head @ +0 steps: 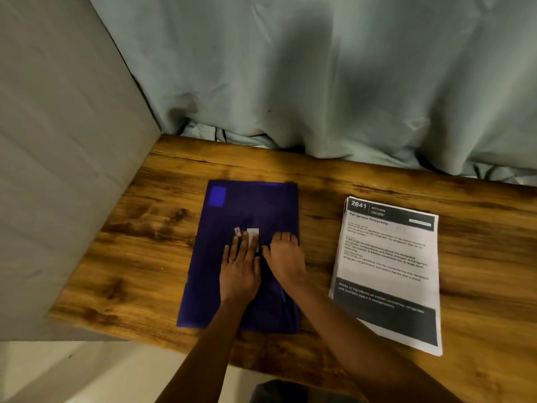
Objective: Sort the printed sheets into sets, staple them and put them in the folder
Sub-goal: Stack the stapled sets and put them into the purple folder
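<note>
Wooden desk: both hands flat on blue folder.

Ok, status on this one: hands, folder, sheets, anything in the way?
Left hand and right hand both flat on the closed blue folder, holding nothing. Printed sheets stacked to its right, apart, untouched. Small white item under left fingertips, unclear. Nothing blocking.
</note>
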